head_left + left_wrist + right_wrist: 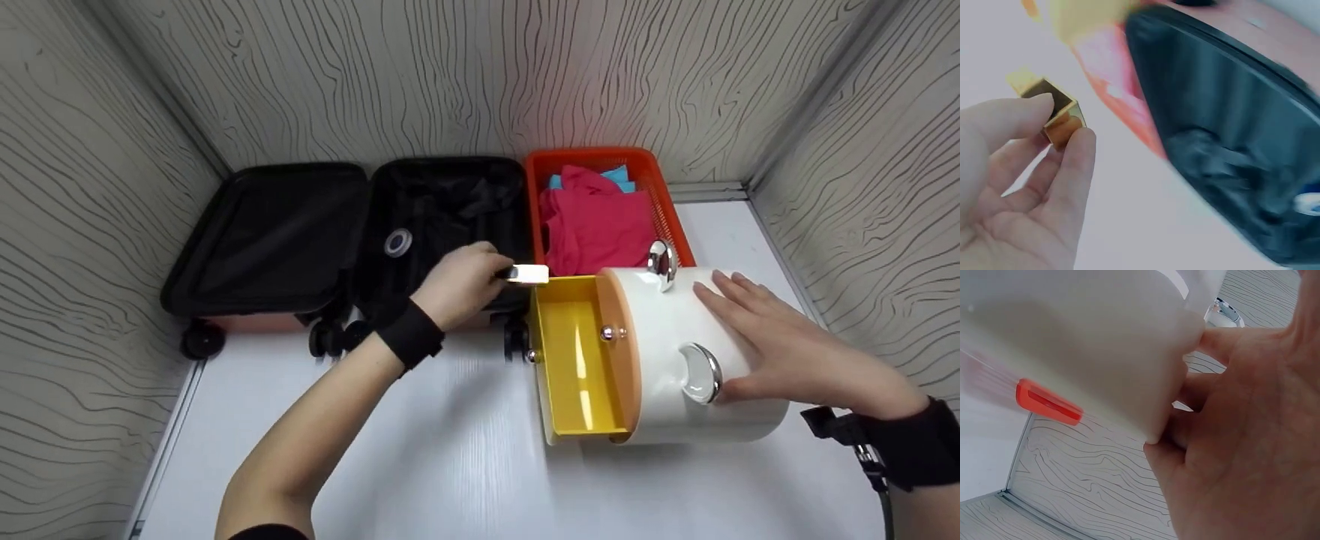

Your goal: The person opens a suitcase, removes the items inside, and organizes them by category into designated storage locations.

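My left hand (463,283) pinches a small, shiny, square-sided gold tube (1064,121) between thumb and fingers. One dark, hollow-looking end faces the left wrist view; its exact kind cannot be told. This hand is at the far left corner of a pulled-out yellow drawer (570,375). The drawer belongs to a rounded white storage box (660,427) with an orange inner panel and chrome-trimmed handles. On the white shell rests my right hand (780,345), fingers spread, its thumb beside the lower handle (703,373).
Behind the hands lies an open suitcase (270,232) with black lining; a round white-rimmed item (398,242) sits in its right half. Next to it, a red-orange basket (664,202) holds pink (600,225) and blue cloth. Wood-patterned walls (450,75) enclose the white surface.
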`<act>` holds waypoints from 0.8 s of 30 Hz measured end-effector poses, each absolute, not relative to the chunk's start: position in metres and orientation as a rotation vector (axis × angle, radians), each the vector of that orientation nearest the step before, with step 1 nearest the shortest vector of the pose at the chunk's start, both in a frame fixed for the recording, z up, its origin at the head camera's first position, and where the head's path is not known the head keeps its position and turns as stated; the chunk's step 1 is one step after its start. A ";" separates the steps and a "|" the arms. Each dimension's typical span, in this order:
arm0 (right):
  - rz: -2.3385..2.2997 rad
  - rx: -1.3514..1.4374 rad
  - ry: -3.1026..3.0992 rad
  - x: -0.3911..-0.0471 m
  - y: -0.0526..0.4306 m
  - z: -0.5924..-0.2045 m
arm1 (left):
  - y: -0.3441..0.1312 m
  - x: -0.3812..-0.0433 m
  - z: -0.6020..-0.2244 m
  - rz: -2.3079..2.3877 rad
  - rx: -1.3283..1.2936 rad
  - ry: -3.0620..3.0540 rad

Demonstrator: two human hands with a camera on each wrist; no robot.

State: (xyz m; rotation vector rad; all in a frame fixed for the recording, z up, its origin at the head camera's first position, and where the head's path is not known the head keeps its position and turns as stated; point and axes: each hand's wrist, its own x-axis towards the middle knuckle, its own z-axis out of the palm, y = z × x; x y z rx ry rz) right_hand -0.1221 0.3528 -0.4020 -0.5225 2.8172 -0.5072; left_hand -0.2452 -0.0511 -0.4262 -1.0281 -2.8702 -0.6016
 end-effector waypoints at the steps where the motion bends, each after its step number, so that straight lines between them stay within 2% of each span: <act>1: -0.505 -0.523 2.820 -0.122 0.353 -0.402 | -0.038 -0.238 -0.425 -0.541 -1.124 -2.840; 5: -0.494 -0.528 2.827 -0.122 0.353 -0.403 | -0.005 -0.226 -0.431 -0.272 -1.386 -2.757; 11: -0.488 -0.522 2.828 -0.121 0.353 -0.403 | 0.028 -0.221 -0.444 -0.080 -1.617 -2.764; 16: -0.506 -0.521 2.827 -0.119 0.354 -0.403 | 0.050 -0.220 -0.454 0.024 -1.667 -2.803; 24: -0.502 -0.527 2.832 -0.120 0.353 -0.403 | 0.064 -0.211 -0.471 0.185 -1.594 -2.856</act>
